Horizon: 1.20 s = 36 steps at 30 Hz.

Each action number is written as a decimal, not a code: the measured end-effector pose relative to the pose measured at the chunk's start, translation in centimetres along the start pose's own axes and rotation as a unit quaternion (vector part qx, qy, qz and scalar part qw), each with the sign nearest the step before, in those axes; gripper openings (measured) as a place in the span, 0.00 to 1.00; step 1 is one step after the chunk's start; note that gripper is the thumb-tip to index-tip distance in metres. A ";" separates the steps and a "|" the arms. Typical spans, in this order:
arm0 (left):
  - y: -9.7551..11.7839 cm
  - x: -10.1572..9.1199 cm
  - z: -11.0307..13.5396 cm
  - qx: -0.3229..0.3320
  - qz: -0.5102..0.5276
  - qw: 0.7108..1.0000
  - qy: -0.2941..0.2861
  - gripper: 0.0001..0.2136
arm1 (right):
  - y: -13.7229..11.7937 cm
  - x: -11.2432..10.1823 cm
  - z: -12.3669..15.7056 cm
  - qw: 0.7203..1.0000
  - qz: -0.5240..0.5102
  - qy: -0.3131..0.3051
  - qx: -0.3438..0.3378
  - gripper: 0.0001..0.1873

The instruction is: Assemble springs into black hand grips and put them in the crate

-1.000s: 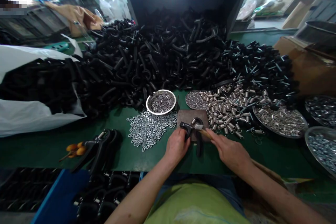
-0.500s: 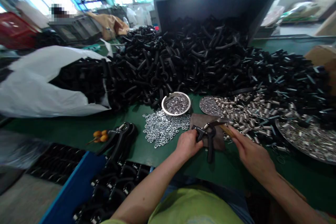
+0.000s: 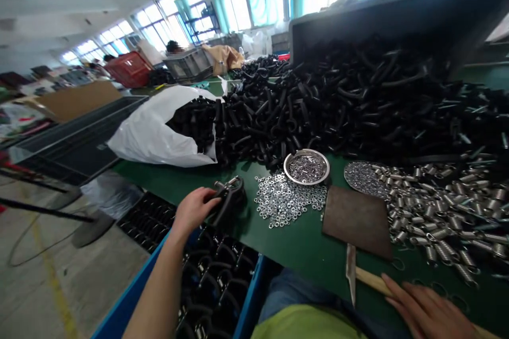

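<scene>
My left hand (image 3: 194,207) is closed on a black hand-grip exerciser (image 3: 228,198) with a metal spring, at the left edge of the green table (image 3: 302,246), just above a blue crate (image 3: 242,307). My right hand (image 3: 427,311) lies at the near edge with its fingers over the wooden handle of a hammer (image 3: 368,279). The hammer's metal head rests on the table. A brown metal plate (image 3: 358,220) lies bare between my hands.
Loose washers (image 3: 286,201) and a steel bowl (image 3: 306,167) lie mid-table, springs (image 3: 437,212) to the right. A big heap of black handles (image 3: 338,100) fills the back, with a white bag (image 3: 155,132) at the left. The blue crate holds several finished grips.
My left hand carried the hand grip from the brown plate left to the table edge by the crate. My right hand lowered the hammer onto the table. The view swung left.
</scene>
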<state>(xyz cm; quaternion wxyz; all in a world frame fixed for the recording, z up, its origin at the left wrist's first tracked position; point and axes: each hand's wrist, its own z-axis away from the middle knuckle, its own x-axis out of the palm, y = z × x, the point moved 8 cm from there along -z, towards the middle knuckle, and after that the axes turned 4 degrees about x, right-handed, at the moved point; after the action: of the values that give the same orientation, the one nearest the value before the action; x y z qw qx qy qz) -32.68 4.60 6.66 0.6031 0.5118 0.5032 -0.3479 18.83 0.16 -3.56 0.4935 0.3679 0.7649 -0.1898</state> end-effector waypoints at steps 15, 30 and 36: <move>30.6 8.7 -10.6 0.357 0.000 0.933 -0.035 0.13 | 1.4 -2.2 -5.1 0.992 -0.087 0.023 0.087 0.20; 40.5 17.1 -21.9 0.329 -0.067 0.933 -0.129 0.12 | 5.1 -2.7 -5.3 0.969 -0.169 0.020 0.178 0.18; 39.0 12.1 -20.3 0.330 0.067 0.935 -0.114 0.18 | 6.0 -3.8 -6.3 0.966 -0.178 0.019 0.188 0.15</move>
<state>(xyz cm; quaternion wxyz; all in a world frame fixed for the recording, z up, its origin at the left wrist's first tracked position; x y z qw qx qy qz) 1.77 34.48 6.02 0.4757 0.6713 0.2528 -0.5091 20.35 6.78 3.10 0.3592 0.3157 0.7777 -0.4080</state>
